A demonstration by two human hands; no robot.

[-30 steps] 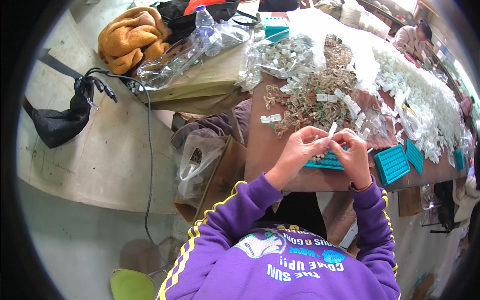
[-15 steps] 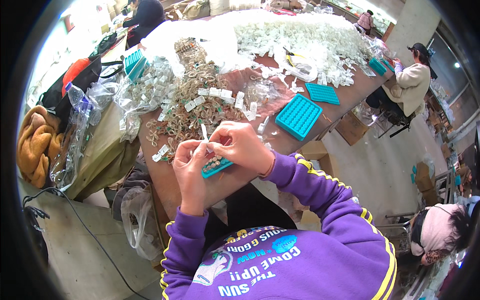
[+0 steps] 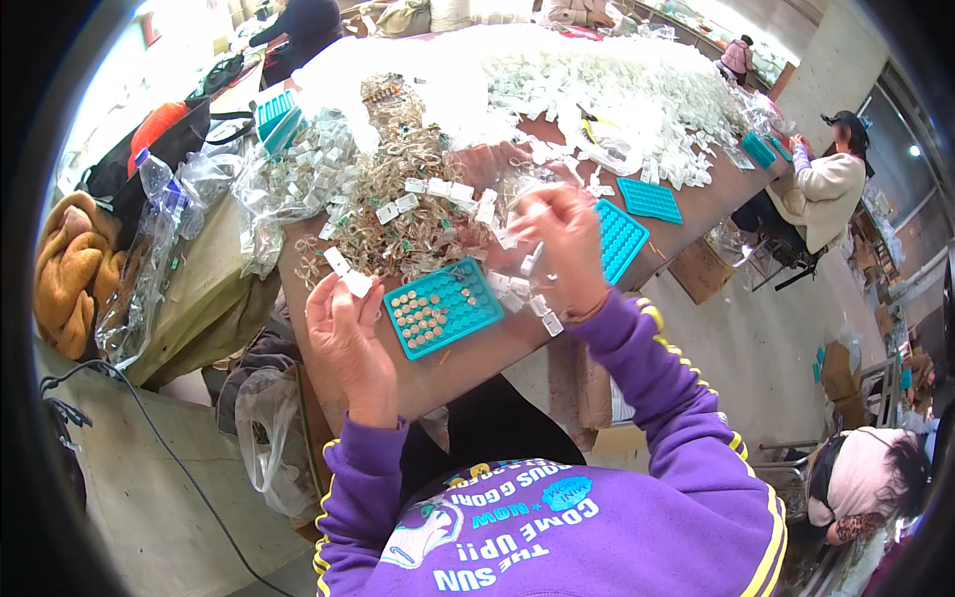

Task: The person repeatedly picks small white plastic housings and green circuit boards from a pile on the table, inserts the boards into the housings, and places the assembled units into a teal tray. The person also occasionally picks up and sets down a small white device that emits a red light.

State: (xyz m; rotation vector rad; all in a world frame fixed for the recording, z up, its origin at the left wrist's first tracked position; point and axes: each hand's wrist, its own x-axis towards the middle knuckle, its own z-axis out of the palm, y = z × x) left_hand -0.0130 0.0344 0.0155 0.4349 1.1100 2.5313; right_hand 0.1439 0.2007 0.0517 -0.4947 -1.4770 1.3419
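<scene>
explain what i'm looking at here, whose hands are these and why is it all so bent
There is no machine here. The picture comes from a wide fisheye camera on a person's head, looking down, so straight edges curve near the rim. The purple sleeves at the bottom are that person's own arms. The left hand holds a small white tag between its fingertips. The right hand is raised over the table and pinches a clear bag holding more white pieces. Between the hands lies a teal tray with small round pieces in some of its pockets. Behind it are heaps of rings and white tags and more teal trays. Other people sit further along the table.
</scene>
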